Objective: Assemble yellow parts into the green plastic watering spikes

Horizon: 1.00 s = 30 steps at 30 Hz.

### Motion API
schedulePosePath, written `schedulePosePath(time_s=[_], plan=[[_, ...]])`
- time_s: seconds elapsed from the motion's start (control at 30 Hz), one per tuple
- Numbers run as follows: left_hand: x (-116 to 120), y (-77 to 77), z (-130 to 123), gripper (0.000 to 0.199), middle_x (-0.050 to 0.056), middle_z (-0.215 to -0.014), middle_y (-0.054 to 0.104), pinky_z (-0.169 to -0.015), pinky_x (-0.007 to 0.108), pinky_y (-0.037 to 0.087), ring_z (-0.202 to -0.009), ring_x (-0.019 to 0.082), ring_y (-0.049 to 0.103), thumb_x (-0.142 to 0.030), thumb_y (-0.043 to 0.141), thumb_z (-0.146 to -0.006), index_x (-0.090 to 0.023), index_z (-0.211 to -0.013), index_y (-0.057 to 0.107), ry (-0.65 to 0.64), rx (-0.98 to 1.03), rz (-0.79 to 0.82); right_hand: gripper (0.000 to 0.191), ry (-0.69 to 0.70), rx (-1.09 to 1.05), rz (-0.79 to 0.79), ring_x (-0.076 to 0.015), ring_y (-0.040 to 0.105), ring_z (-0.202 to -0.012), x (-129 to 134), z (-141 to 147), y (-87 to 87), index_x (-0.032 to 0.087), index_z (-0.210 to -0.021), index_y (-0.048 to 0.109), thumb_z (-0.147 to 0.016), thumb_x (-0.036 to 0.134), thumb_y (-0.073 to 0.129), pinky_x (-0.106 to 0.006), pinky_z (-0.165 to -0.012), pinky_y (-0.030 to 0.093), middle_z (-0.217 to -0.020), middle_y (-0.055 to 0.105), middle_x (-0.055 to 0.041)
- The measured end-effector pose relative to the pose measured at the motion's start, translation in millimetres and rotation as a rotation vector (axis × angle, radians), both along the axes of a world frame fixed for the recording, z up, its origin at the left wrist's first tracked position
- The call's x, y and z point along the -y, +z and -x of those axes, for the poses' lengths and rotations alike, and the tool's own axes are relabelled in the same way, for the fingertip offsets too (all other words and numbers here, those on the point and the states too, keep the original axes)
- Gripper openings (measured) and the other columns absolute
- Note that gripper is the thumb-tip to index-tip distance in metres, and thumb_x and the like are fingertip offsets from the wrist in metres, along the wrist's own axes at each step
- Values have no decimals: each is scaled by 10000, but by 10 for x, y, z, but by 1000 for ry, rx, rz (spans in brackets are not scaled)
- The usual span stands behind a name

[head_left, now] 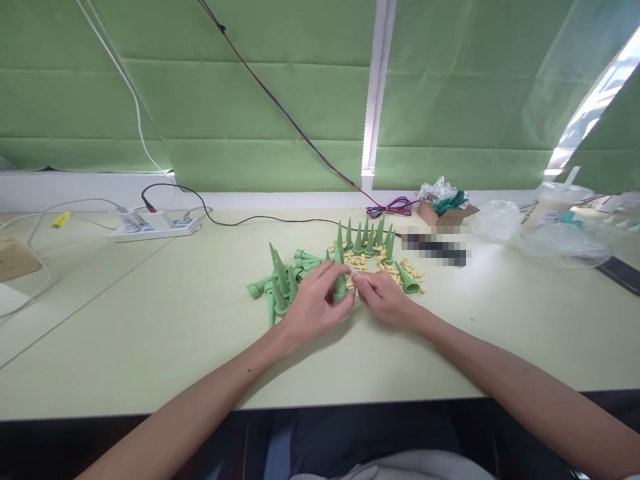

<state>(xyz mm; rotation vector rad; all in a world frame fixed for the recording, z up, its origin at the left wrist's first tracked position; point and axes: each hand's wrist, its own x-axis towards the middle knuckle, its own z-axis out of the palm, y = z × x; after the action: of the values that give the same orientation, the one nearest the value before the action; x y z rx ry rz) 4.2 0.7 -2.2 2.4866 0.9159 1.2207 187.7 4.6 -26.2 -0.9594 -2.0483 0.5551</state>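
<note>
My left hand [320,297] curls around a green cone-shaped piece [340,285] that stands upright at the middle of the table. Close by on the right, my right hand [385,295] is closed, its thumb and finger pinched near my left fingertips; what it pinches is too small to make out. Green cones [281,277] lie and stand in a heap left of my left hand. Behind the hands, more green cones [369,240] stand upright among small yellow pieces [356,263]. One green cone [409,280] lies tipped over beyond my right hand.
A white power strip [155,228] with plugs sits at the back left of the table [200,353]. At the back right are a small cardboard box [447,215], a blurred dark object [435,249], a drink cup [547,207], plastic bags and a phone [620,275].
</note>
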Motion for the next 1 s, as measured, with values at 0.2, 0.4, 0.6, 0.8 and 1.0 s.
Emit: schedulePosePath(time_s=[0.2, 0.4, 0.6, 0.8, 1.0], plan=[[0, -16, 2, 163, 1, -859, 576, -557, 220, 437, -604, 87, 469, -193, 595, -868, -190, -1031, 580, 13, 18, 23, 431, -24, -12, 6, -109, 347, -516, 11, 8, 4, 207, -686, 370, -1057, 415, 300, -274, -573, 288, -566, 396, 50], [-3, -14, -12, 164, -1, -854, 577, -549, 216, 437, -596, 85, 466, -193, 599, -867, -188, -1030, 581, 8, 23, 23, 419, -10, -15, 10, -113, 354, -510, 20, 13, 12, 213, -703, 376, -1061, 411, 288, -276, -563, 290, -566, 405, 50], [11, 6, -8, 156, -8, -813, 546, -558, 221, 432, -585, 84, 461, -184, 589, -870, -184, -1025, 582, 2, 12, 8, 436, -7, -3, -9, -111, 330, -503, 3, 1, 0, 211, -685, 361, -1059, 420, 280, -280, -559, 279, -556, 374, 51], [16, 10, -3, 160, -5, -816, 544, -562, 222, 431, -575, 82, 465, -174, 586, -868, -184, -1028, 584, -5, 3, -3, 463, -11, 11, -14, -110, 321, -498, 4, -2, 7, 211, -655, 340, -1060, 422, 258, -277, -554, 276, -536, 352, 50], [19, 13, -3, 155, 2, -843, 558, -559, 218, 431, -581, 82, 464, -174, 581, -875, -184, -1030, 586, -9, 2, 1, 450, -12, 9, 7, -113, 331, -504, 13, 1, 17, 211, -675, 349, -1063, 419, 256, -276, -561, 278, -550, 365, 50]])
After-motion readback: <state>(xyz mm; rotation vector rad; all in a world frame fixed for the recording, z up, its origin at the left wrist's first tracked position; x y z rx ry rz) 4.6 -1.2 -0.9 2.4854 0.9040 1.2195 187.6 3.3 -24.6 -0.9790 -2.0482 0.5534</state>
